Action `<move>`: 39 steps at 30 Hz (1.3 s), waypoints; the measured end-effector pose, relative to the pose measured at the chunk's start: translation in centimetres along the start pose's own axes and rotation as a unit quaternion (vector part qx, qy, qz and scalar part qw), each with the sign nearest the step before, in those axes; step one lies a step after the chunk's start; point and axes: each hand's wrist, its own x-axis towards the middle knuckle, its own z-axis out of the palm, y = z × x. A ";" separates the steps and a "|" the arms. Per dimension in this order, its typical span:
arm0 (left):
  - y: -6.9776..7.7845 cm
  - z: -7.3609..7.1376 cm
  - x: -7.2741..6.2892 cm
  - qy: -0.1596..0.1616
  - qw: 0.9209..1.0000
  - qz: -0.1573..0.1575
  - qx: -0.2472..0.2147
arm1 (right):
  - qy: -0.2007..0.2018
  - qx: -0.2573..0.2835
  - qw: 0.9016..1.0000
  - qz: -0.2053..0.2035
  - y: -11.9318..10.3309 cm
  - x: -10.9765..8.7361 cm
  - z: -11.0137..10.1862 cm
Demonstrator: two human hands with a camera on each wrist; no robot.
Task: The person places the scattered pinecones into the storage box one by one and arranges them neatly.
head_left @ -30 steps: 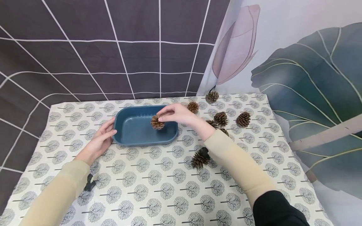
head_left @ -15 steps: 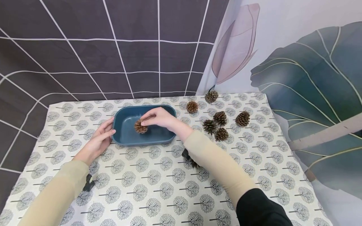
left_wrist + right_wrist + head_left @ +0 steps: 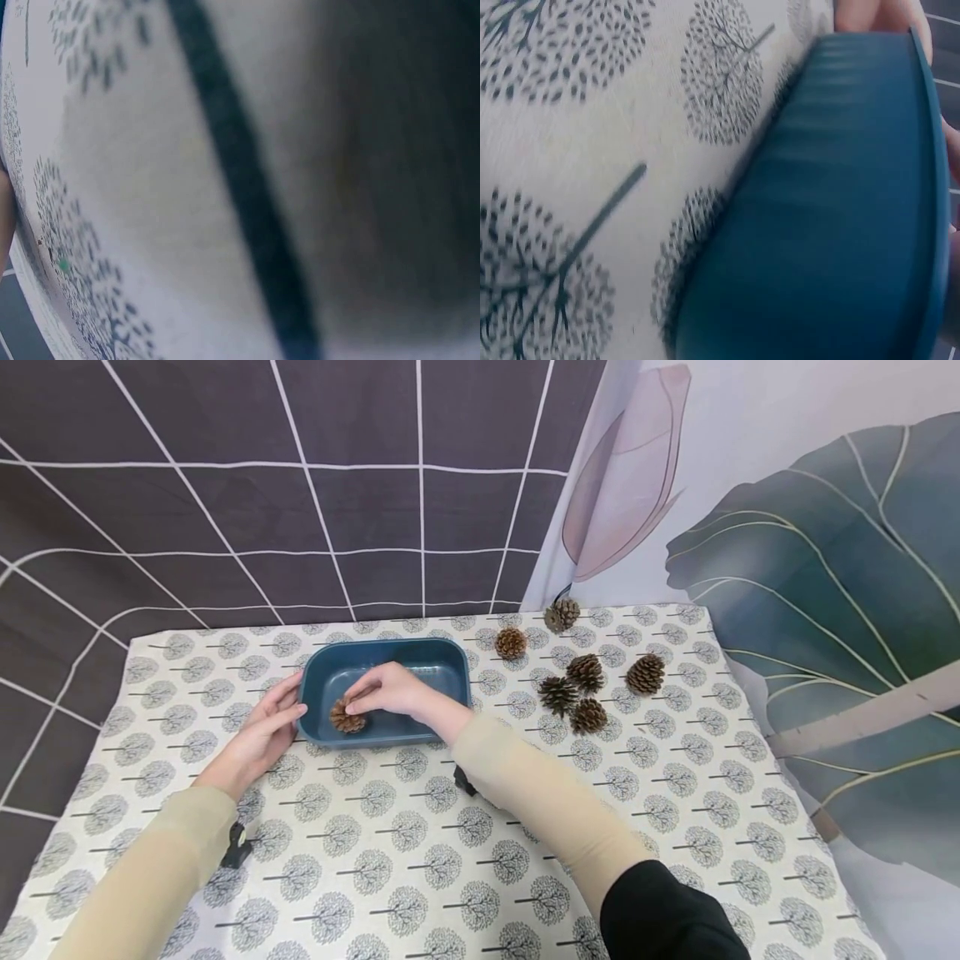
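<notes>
The blue rectangular basin [image 3: 386,739] stands on the cloth-covered table in the head view. At its left end my left hand [image 3: 258,739] holds it, thumb at the rim and fingers along the outer wall. My right hand [image 3: 393,691] reaches inside the basin and pinches a brown pine cone [image 3: 345,718] between thumb and fingertips, low at the near left corner. In the right wrist view the basin's long wall [image 3: 825,202] fills much of the picture and hides the pine cone. Mostly blurred cloth [image 3: 150,150] shows in the left wrist view.
Right of the basin lie several pine cones: a lighter one [image 3: 511,643], one near the back edge [image 3: 562,615], a close cluster [image 3: 585,673], and one farther right [image 3: 644,675]. A dark tile-patterned curtain [image 3: 360,510] hangs behind the table.
My right hand has carried the pine cone leftward and down inside the basin, from its right half to the near left corner. My left hand stays at the basin's left end.
</notes>
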 end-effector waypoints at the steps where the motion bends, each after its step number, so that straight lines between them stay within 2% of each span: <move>1: 0.0 0.0 0.0 0.001 1.000 -0.003 0.004 | 0.002 -0.003 1.000 0.001 0.0 0.1 0.3; 11: 0.2 -0.1 -0.1 0.008 0.999 -0.024 0.025 | 0.015 -0.039 0.999 0.000 0.3 1.1 2.4; 20: 0.2 0.1 -0.1 0.010 1.000 -0.020 0.019 | 0.015 -0.069 0.997 0.007 0.4 1.3 3.2; 25: 0.2 0.1 -0.1 0.012 1.000 -0.016 0.023 | -0.001 -0.084 0.996 -0.004 0.4 1.3 2.7; 28: 0.2 0.1 -0.1 0.012 1.000 -0.012 0.022 | -0.007 -0.074 0.997 -0.007 0.2 1.2 2.2; 35: 0.2 0.1 0.0 0.008 1.000 -0.010 0.021 | -0.025 -0.056 0.998 -0.024 -0.5 0.6 0.2; 39: 0.2 0.1 -0.1 0.008 1.000 -0.008 0.015 | -0.043 -0.067 0.996 -0.034 -0.9 0.0 -1.0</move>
